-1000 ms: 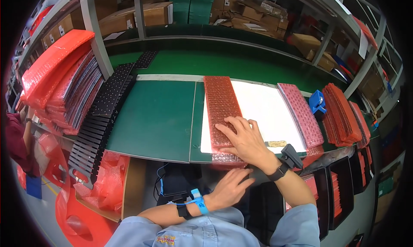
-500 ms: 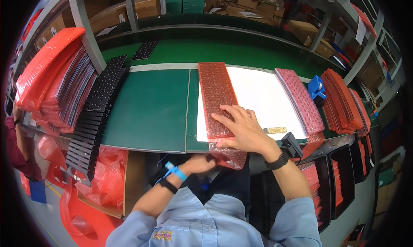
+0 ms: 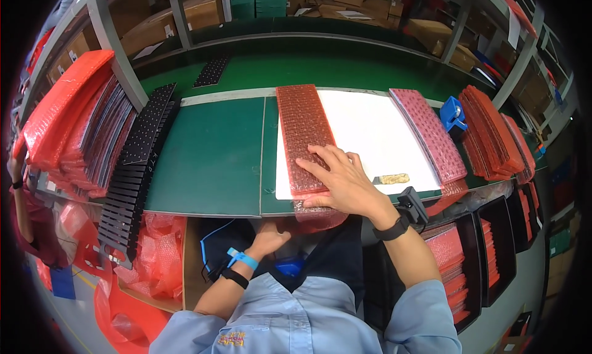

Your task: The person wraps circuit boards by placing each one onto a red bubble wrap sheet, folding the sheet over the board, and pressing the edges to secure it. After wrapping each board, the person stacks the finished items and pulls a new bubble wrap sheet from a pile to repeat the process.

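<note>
A long flat panel in red bubble wrap (image 3: 305, 123) lies lengthwise on the left part of a bright white sheet (image 3: 364, 135). My right hand (image 3: 348, 184) rests on its near end, fingers spread and palm down. From that end a loose flap of the wrap (image 3: 320, 219) hangs over the table's front edge. Just left of the flap, below the edge, is my left hand (image 3: 269, 238); its fingers are mostly hidden, so their grip does not show. A scraper-like tool with a tape-wrapped handle (image 3: 393, 179) lies right of my right hand.
A pink-wrapped panel (image 3: 428, 135) lies along the sheet's right side, by a blue tape dispenser (image 3: 453, 115) and stacked red-wrapped panels (image 3: 493, 132). Black perforated strips (image 3: 145, 132) and a tall wrapped stack (image 3: 80, 119) stand left. A black device (image 3: 412, 207) juts at the front edge.
My left hand has moved left and slightly down, away from the hanging flap. My right hand stays spread on the wrapped panel. The whole view has shifted slightly.
</note>
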`<state>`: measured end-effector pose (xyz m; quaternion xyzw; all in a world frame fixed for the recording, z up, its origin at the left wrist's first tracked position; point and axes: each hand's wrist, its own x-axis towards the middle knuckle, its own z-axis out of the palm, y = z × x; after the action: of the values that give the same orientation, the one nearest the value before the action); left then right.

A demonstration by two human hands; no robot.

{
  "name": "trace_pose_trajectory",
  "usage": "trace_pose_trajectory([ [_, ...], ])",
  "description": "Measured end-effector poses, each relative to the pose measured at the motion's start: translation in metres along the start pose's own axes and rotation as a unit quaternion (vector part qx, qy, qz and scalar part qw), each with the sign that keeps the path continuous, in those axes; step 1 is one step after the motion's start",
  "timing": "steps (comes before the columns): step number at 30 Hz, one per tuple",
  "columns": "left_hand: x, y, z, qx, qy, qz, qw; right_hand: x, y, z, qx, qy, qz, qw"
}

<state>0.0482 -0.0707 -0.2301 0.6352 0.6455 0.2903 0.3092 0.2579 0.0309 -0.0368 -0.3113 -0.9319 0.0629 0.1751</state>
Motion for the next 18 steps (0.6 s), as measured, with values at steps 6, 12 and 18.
trace_pose_trajectory([
  [6, 0.037, 0.049, -0.02, -0.228, -0.203, 0.055, 0.951, 0.001, -0.006, -0.002, 0.004, -0.012, 0.002, 1.0],
  [12, 0.008, 0.016, 0.056, -0.145, -0.356, 0.034, 0.923, 0.002, -0.004, -0.001, 0.0, -0.01, 0.005, 1.0],
  [18, 0.007, -0.078, 0.121, 0.203, -0.174, -0.06, 0.962, 0.008, -0.013, -0.005, 0.016, -0.015, 0.0, 1.0],
])
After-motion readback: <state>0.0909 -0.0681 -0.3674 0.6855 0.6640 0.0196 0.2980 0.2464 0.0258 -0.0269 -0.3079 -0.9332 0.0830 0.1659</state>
